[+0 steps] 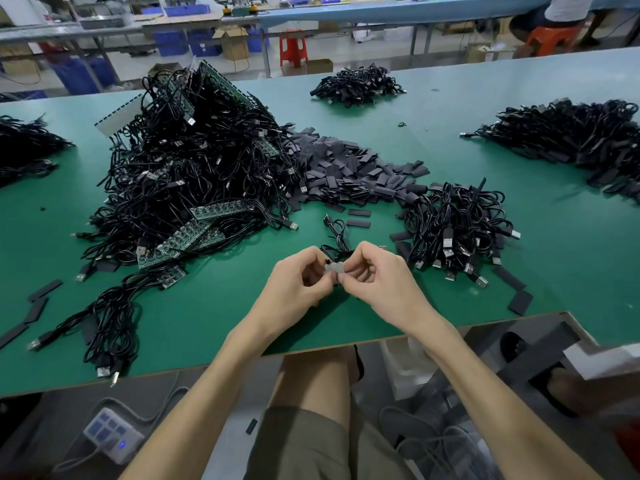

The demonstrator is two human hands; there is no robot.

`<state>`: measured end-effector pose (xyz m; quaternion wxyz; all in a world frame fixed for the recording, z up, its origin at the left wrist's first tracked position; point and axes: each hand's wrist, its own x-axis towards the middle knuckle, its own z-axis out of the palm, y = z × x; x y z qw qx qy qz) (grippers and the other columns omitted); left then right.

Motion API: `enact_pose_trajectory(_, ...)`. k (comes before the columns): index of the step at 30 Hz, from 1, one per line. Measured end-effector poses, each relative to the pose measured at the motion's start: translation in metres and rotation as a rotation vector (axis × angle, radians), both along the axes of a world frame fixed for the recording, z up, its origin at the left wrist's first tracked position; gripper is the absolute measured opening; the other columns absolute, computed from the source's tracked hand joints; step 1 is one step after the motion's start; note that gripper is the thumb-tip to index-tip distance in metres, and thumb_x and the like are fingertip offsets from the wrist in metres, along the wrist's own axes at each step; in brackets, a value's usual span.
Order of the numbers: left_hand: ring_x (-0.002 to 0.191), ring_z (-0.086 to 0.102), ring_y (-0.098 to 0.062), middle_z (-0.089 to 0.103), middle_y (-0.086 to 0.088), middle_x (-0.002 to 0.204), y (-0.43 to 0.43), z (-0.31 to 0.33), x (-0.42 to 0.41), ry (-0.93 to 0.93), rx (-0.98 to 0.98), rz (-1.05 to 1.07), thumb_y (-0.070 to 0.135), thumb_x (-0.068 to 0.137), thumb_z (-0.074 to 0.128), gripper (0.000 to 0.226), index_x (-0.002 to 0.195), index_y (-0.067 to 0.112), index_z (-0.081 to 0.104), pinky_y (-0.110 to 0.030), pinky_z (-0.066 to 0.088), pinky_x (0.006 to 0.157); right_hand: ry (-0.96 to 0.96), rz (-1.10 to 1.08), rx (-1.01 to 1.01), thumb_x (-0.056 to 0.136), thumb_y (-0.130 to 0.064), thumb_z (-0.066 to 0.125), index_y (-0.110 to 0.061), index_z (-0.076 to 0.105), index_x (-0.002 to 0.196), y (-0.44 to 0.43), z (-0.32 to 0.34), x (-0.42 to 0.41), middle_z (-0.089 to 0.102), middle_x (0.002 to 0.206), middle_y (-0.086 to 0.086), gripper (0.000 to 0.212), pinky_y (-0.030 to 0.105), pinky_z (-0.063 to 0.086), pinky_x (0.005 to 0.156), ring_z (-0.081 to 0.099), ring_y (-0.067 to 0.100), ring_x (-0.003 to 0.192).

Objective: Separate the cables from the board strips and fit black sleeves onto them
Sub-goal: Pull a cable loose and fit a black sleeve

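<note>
Your fingertips point(346, 278) meet over the near part of the table, and both sets are curled tight on the same thing: a small pale piece point(334, 268) pinched between your left hand point(298, 277) and your right hand point(379, 277). What exactly that piece is, you cannot tell from here; it is mostly covered by your thumbs and forefingers. A thin black cable point(336, 235) runs from it, away from you, and lies in loose loops on the green table point(214, 323).

Just beyond the loops, two loose sleeves point(358, 218) lie flat, side by side. Behind them spreads the wide pile of black sleeves point(349, 168).

To your left rises the big heap of cables point(194, 161), with green board strips point(194, 233) sticking out of its near slope and more at its top. A few cables trail from it toward the table's near edge.

To your right, near your right hand, sits a smaller bundle of cables point(457, 226), plugs pointing toward you. More dark piles lie at the far middle point(356, 85), the far right point(571, 140) and the left edge point(24, 150).

Under the table, by your left knee, a white power strip point(112, 434) rests on the floor.
</note>
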<state>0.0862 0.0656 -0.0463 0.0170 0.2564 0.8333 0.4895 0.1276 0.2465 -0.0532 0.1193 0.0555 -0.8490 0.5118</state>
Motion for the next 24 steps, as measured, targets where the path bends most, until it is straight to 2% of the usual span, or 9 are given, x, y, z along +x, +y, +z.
enact_pose_trajectory(6,0.047,0.057,-0.016,0.064,-0.014,0.069,-0.001,-0.001,-0.001,-0.005,-0.015,-0.008,0.011,0.096,0.067,0.017,0.085,0.008,0.054,-0.026,0.044,0.05,-0.025,0.021,0.004,0.089,-0.013,0.075,-0.021,0.058,0.08,0.001,0.0,-0.001,0.061,0.071,-0.007,0.021,0.016,0.045,0.059,0.049,0.001,0.06)
enact_pose_trajectory(11,0.049,0.055,-0.012,0.063,-0.006,0.065,0.002,0.0,0.003,0.036,-0.028,0.025,0.013,0.097,0.066,0.019,0.082,0.012,0.054,-0.02,0.043,0.05,-0.012,-0.001,0.056,0.09,-0.012,0.073,-0.023,0.055,0.079,-0.002,0.001,-0.001,0.059,0.069,-0.008,0.024,0.016,0.044,0.059,0.049,0.003,0.058)
enact_pose_trajectory(16,0.049,0.053,-0.008,0.061,0.003,0.058,0.006,0.005,0.004,0.013,0.015,0.102,0.013,0.098,0.064,0.018,0.084,0.007,0.056,-0.017,0.04,0.053,0.007,-0.034,0.048,0.094,-0.014,0.072,-0.015,0.061,0.087,-0.005,0.005,-0.001,0.065,0.077,-0.005,0.012,0.013,0.044,0.061,0.055,0.002,0.064)
enact_pose_trajectory(20,0.057,0.04,-0.008,0.053,0.0,0.068,0.003,0.005,0.001,0.026,0.063,0.287,0.02,0.101,0.057,0.022,0.086,0.004,0.054,-0.02,0.035,0.055,0.033,-0.151,-0.162,0.101,-0.027,0.065,-0.017,0.056,0.091,-0.001,0.007,-0.002,0.062,0.082,-0.002,0.017,0.022,0.047,0.059,0.053,0.007,0.062)
enact_pose_trajectory(24,0.053,0.036,-0.006,0.045,0.004,0.065,-0.002,0.002,-0.002,-0.005,0.083,0.445,0.024,0.102,0.051,0.026,0.083,0.006,0.05,-0.02,0.032,0.051,0.061,-0.279,-0.351,0.104,-0.034,0.061,-0.017,0.054,0.099,0.006,0.008,-0.002,0.058,0.081,-0.002,0.019,0.032,0.049,0.055,0.052,0.012,0.054)
